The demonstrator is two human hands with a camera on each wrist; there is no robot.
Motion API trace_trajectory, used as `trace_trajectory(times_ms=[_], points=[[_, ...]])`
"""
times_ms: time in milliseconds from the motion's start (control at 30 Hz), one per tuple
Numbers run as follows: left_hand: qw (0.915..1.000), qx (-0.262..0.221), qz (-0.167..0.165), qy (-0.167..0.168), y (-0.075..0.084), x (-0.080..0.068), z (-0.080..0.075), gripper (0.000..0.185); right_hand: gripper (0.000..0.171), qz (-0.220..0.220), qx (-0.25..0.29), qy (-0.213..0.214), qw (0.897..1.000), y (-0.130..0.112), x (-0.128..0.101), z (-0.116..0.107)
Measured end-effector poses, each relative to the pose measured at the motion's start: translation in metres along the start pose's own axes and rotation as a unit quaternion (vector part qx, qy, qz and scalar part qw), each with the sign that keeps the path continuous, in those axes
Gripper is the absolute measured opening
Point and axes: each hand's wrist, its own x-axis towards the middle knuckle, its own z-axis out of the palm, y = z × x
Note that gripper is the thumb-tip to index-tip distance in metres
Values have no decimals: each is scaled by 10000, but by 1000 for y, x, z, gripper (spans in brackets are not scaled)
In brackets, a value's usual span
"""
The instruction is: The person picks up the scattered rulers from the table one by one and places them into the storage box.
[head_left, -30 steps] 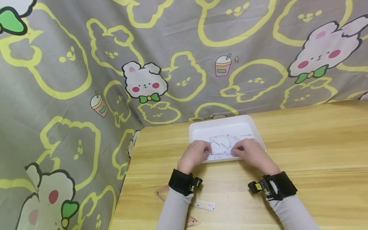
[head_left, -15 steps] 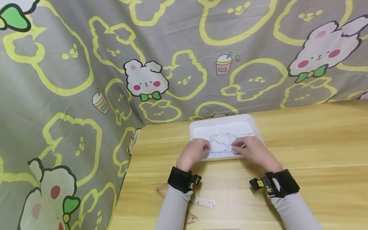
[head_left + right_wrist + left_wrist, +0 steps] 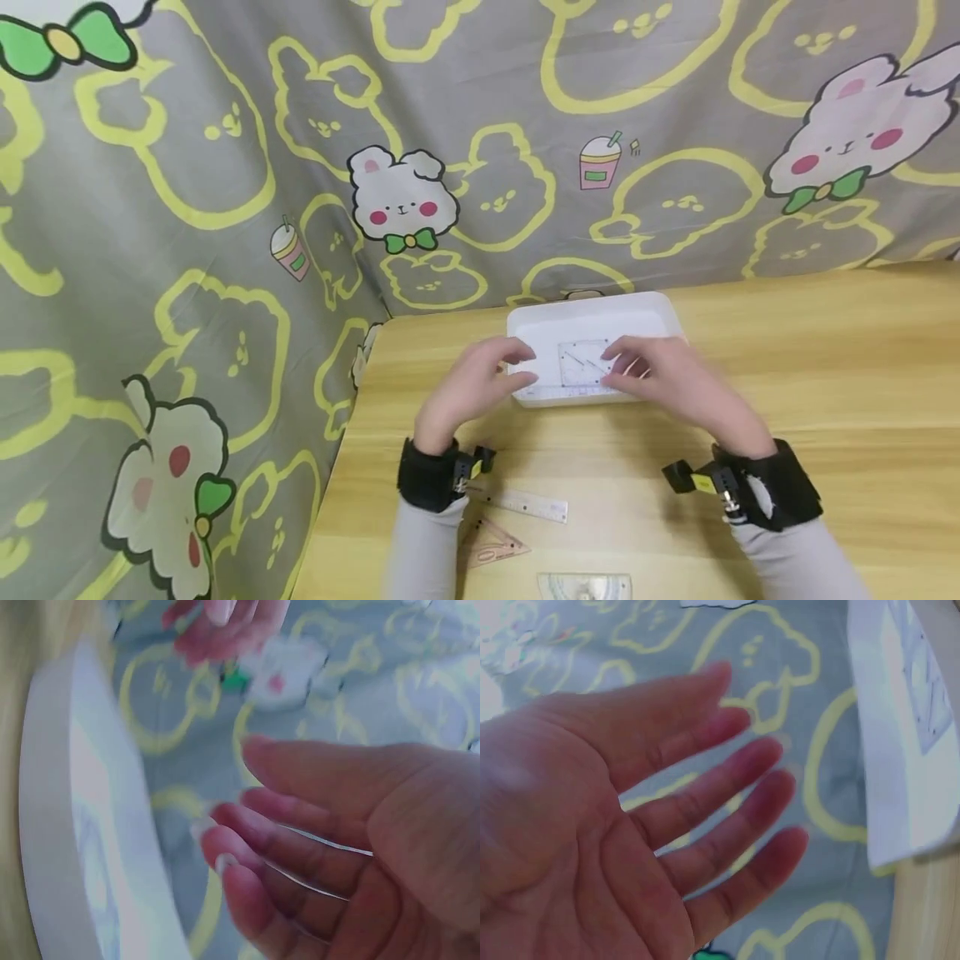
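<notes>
The left hand point(image 3: 480, 379) has its thumb and fingers apart, and there is just air between them. In its wrist view, the four fingers are quite straight and the palm shows. It is by the left end of the tray point(image 3: 585, 321). The right hand point(image 3: 660, 375) is not holding a thing either. Its thumb is apart from its fingers, and the fingers bend a little. From the head view, its tips cover the right edge of the square point(image 3: 576, 368). I cannot tell there if they touch it.

The square is see-through and lies flat in the tray, between the two hands. It has dots near its edges and two slanted lines in the middle. A strip with tiny marks point(image 3: 551, 392) lies by its front side. The tray is white, with low walls, and sits on the wood table point(image 3: 832, 358) near the cloth point(image 3: 517, 79).

Closer to the person, a clear ruler point(image 3: 532, 505) lies on the table. Next to it is a pink triangle point(image 3: 495, 547), partly behind the left sleeve point(image 3: 426, 542). A clear protractor point(image 3: 585, 587) is cut off at the bottom. The gray cloth has bunnies with green bows.
</notes>
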Motion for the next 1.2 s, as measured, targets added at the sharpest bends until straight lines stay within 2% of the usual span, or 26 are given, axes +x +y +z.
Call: trace_trajectory(times_ms=[67, 167, 233, 300, 367, 467, 567, 633, 767, 867, 1000, 1200], points=[[9999, -59, 30, -117, 0, -12, -4, 27, 22, -262, 149, -294, 9991, -15, -1, 8], [9971, 170, -195, -711, 1, -29, -2, 31, 25, -400, 196, -819, 9956, -35, -2, 26], [9896, 530, -394, -1276, 0, -39, 7, 33, 30, -398, 85, -1161, 9924, -45, -1, 42], [9777, 930, -561, -1795, -2, -47, 19, 33, 34, -474, -80, -1440, 9884, -53, 0, 60], [9684, 1307, -598, -2036, -4, -53, 32, 34, 35, -555, -229, -1624, 9849, -59, 0, 76], [9603, 1756, -608, -2082, -4, -59, 46, 38, 32, -690, -449, -1752, 9811, -65, -1, 94], [9558, 2003, -722, -2027, -2, -61, 54, 42, 30, -536, -629, -1868, 9789, -68, -6, 105], [9543, 2033, -784, -2046, -2, -62, 57, 41, 35, -366, -731, -1964, 9771, -69, -9, 111], [9592, 1828, -768, -2013, -4, -60, 62, 36, 39, -251, -995, -2038, 9736, -69, -14, 119], [9643, 1557, -733, -2015, -8, -58, 62, 32, 39, -393, -1183, -1931, 9732, -68, -14, 123], [9670, 1298, -721, -2068, -14, -56, 60, 30, 37, -632, -1132, -1732, 9763, -64, -14, 126], [9704, 879, -598, -2168, -22, -57, 58, 31, 34, -964, -738, -1644, 9789, -55, -10, 128]])
